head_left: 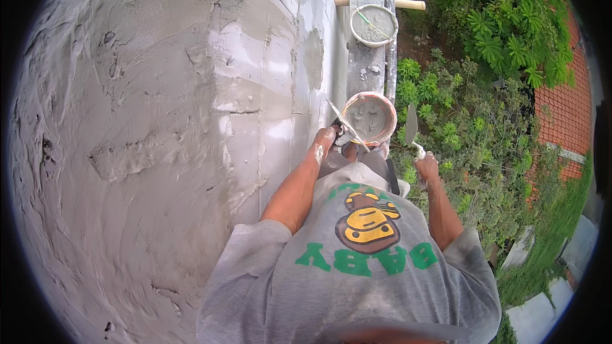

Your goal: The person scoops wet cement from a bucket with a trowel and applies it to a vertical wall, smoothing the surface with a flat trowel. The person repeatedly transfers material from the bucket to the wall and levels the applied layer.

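My left hand [327, 136], smeared with mortar, is closed on the dark handle of a plastering float [349, 126]. Its thin flat blade is seen nearly edge-on, slanting beside the near bucket's rim. My right hand [427, 167] grips a pointed trowel [411, 125] by its handle, blade pointing away from me, out to the right of the bucket. Between the two tools stands the near bucket [389, 103], with a reddish inner rim and grey wet mortar inside. On the left rises a wall [146, 153], mostly coated in rough grey plaster; paler blocks and joints show near its right side.
I am on a narrow plank [366, 64] along the wall, a metal rail [390, 44] at its outer edge. Farther along sits a white bucket [374, 26] of mortar with a green-handled stick, near a crossing pole [408, 4]. Shrubs [440, 108] and a tiled roof [561, 114] lie below.
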